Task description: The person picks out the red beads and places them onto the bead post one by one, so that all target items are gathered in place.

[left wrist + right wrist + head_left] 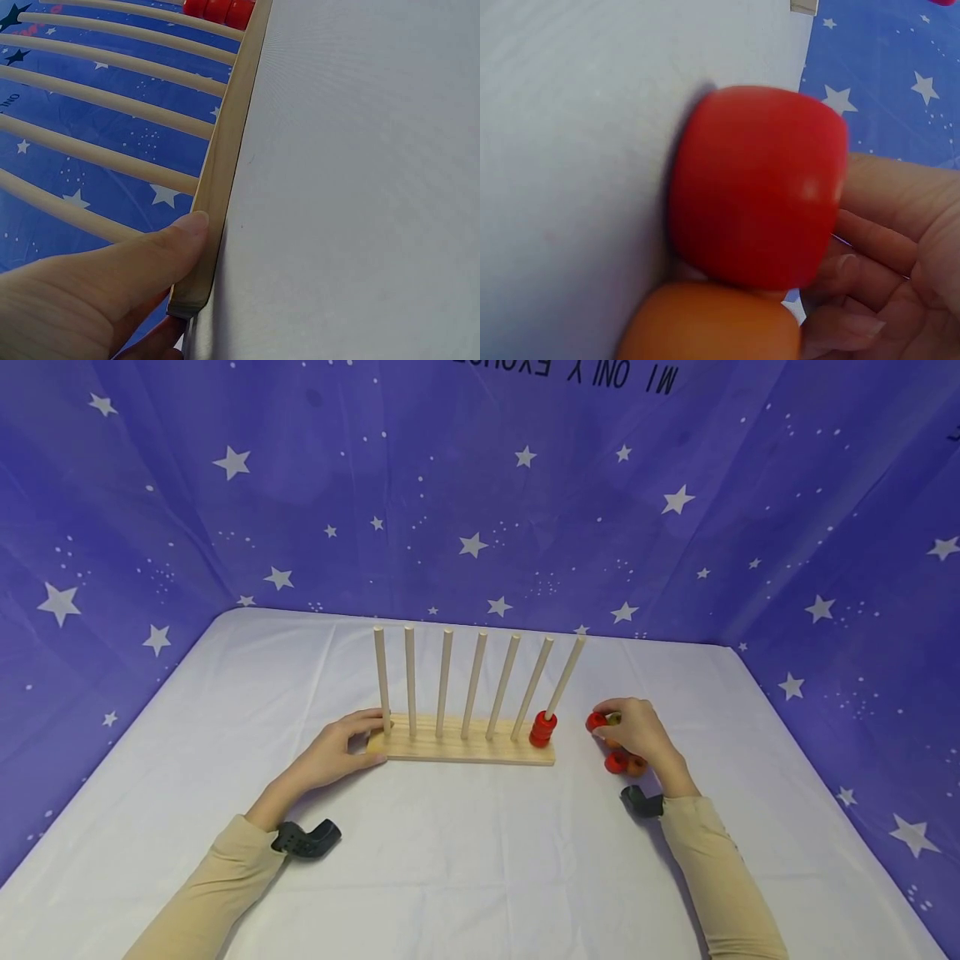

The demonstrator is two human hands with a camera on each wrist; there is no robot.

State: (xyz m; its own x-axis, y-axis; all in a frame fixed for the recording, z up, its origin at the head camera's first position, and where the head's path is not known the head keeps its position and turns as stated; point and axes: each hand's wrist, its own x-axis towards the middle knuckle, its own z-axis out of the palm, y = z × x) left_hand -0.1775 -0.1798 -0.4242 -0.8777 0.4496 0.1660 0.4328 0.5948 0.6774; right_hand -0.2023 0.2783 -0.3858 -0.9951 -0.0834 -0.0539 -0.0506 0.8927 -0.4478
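A wooden peg stand (465,748) with a row of upright pegs stands on the white table. Red beads (543,729) are stacked at the foot of its rightmost peg. My left hand (339,752) grips the left end of the base; in the left wrist view the thumb (169,244) lies on its front edge. To the right of the stand, my right hand (633,727) pinches a red bead (596,721) between thumb and fingers. Close under that hand lie another red bead (617,762), an orange bead (636,766) and a partly hidden greenish bead (614,718).
Behind the table hangs a blue star-patterned cloth (420,485), which also covers both sides. White cloth (465,860) covers the tabletop. A dark wrist device (307,840) sits on the left wrist, and a similar device (641,802) on the right.
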